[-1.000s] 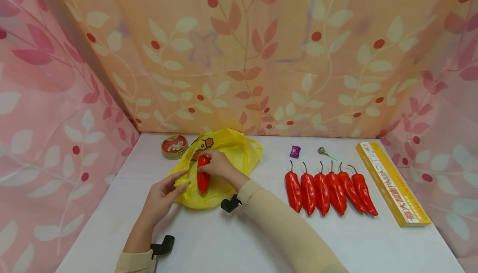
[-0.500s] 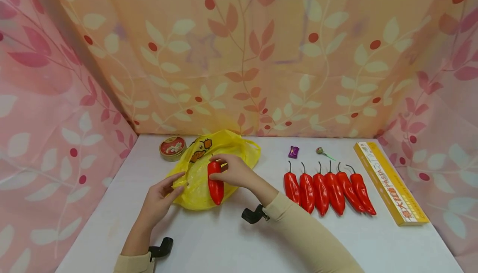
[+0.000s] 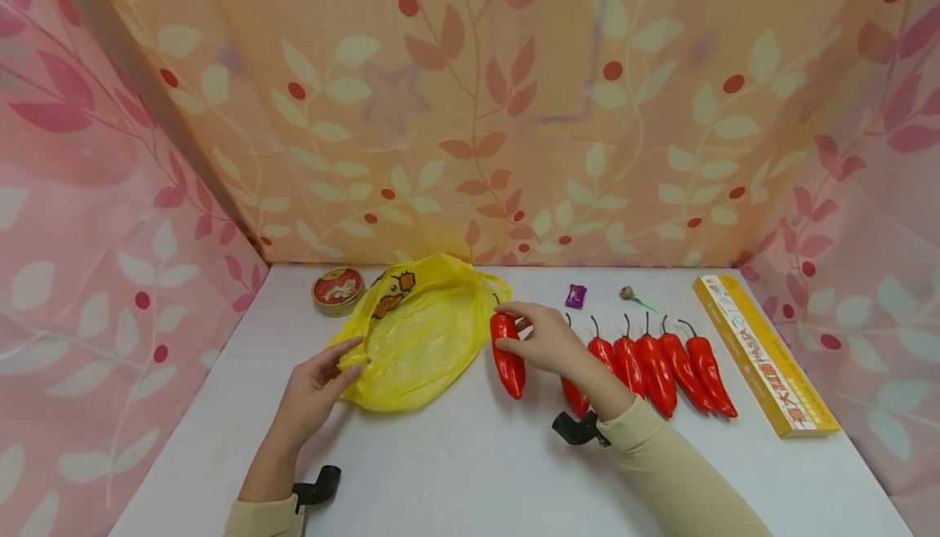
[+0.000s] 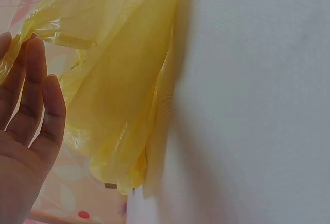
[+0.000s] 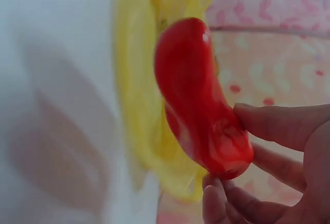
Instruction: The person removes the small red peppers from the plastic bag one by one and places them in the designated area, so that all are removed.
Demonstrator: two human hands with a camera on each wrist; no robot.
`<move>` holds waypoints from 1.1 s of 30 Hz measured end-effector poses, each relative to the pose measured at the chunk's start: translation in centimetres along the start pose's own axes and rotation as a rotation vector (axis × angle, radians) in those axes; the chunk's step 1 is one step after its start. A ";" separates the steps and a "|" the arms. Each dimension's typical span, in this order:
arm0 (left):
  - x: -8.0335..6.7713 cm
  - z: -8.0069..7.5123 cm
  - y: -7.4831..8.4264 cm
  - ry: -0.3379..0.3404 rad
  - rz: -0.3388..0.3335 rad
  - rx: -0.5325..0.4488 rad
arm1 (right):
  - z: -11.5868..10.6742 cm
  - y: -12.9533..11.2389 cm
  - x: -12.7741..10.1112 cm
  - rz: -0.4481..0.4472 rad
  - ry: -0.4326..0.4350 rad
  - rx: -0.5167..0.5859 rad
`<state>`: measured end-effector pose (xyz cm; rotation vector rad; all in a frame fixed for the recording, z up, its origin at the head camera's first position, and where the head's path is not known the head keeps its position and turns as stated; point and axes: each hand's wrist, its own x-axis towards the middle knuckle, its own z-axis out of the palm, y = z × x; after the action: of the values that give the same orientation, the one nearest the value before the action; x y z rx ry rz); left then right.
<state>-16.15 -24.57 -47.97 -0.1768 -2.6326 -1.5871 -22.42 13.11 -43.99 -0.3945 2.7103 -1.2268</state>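
Note:
My right hand (image 3: pixel 547 339) pinches a glossy red chili pepper (image 3: pixel 505 361) near its stem end, holding it above the table just right of the yellow plastic bag (image 3: pixel 419 349). The right wrist view shows the thumb and fingers around the thick end of the pepper (image 5: pixel 191 74). At the bag's left rim, my left hand (image 3: pixel 316 394) holds the edge of the plastic; in the left wrist view its fingertips meet the gathered yellow film (image 4: pixel 121 74). The bag lies with its mouth spread, a duck print on its back side. No pepper shows inside it.
Several red peppers (image 3: pixel 656 374) lie in a row to the right, the leftmost partly behind my right arm. Beyond them are a purple wrapped candy (image 3: pixel 576 296), a lollipop (image 3: pixel 627 294) and a yellow pasta box (image 3: pixel 767 357). A round tin (image 3: pixel 338 289) stands left of the bag.
My right hand has lifted the pepper out of the bag and carried it right, toward the row of peppers. The left hand stays at the bag's rim.

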 end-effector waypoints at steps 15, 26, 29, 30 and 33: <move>0.1 0.0 0.0 0.001 -0.026 0.003 | -1.4 4.5 -1.7 0.074 0.008 -0.263; 0.2 0.2 -0.1 -0.005 -0.016 -0.031 | -1.2 5.3 -2.6 0.033 0.006 -0.452; 0.2 0.2 -0.1 -0.006 -0.007 -0.043 | -1.2 5.4 -2.6 0.029 -0.001 -0.459; 0.2 0.1 -0.2 -0.008 0.001 -0.048 | -1.2 5.5 -2.6 0.032 -0.002 -0.453; 0.1 -0.2 -0.3 -0.024 0.016 -0.041 | -1.7 5.3 -3.0 0.017 -0.005 -0.419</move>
<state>-16.26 -24.88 -48.09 -0.2206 -2.6109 -1.6449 -20.91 18.56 -46.85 -0.4152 2.9495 -0.6421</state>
